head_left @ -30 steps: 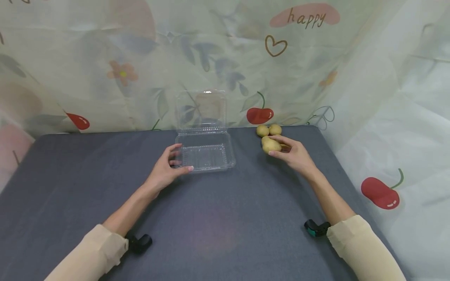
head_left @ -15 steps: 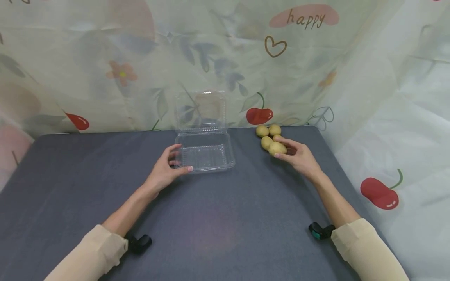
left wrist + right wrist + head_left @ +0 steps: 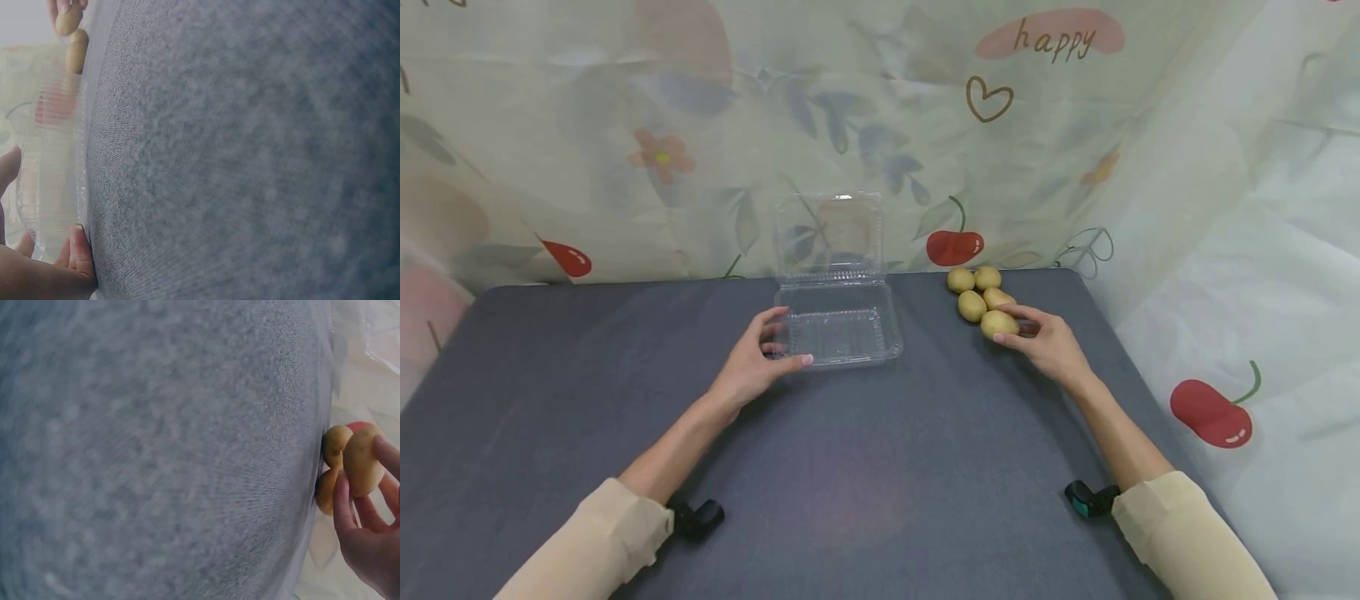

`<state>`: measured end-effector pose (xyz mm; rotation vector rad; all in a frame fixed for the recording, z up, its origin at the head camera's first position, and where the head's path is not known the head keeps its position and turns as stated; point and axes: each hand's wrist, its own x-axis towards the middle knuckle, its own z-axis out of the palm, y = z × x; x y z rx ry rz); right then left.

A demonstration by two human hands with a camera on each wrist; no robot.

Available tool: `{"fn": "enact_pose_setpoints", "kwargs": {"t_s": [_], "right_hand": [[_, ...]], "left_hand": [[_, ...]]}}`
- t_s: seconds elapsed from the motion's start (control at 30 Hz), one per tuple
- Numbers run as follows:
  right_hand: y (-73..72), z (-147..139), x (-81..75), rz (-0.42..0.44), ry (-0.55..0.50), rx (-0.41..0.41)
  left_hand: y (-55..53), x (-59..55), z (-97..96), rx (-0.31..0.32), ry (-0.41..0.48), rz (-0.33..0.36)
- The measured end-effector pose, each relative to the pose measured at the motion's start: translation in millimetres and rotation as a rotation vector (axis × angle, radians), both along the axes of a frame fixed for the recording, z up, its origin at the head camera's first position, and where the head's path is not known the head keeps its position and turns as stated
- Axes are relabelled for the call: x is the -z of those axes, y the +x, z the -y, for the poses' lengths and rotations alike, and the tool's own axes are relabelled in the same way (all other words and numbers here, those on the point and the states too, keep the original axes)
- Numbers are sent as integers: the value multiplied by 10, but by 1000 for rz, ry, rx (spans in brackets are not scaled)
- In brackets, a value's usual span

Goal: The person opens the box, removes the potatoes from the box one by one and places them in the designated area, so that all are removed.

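Note:
In the head view, my right hand pinches a yellowish potato between thumb and fingers, at the near end of a small group of potatoes. The right wrist view shows the held potato overlapping two others behind it. An open clear plastic clamshell container stands at the back middle, its lid raised against the curtain. My left hand holds the container's left side, thumb along the front edge and fingers at the side wall. Nothing shows inside the container.
A dark grey cloth covers the table. Its back edge meets a printed curtain, which continues down the right side. Black wrist devices sit at both sleeve cuffs.
My right hand has moved slightly right and toward me with the potato, uncovering more of the potatoes behind it. The left hand and the container have stayed in place.

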<state>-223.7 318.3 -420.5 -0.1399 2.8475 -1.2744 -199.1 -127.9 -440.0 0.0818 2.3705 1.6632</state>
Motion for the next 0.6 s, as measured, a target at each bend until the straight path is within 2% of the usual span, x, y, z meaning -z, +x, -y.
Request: {"fn": "enact_pose_setpoints", "kwargs": {"t_s": [0.13,0.33,0.6], "right_hand": [[1,-33,33,-3,18,22],[6,-57,77,39,19,41],[0,-52,101,36,39,71]], "left_hand": [[2,-11,-4,-2,-7,0],[3,-6,-2,-4,-14,6],[-3,3,-8,-6,-24,3]]}}
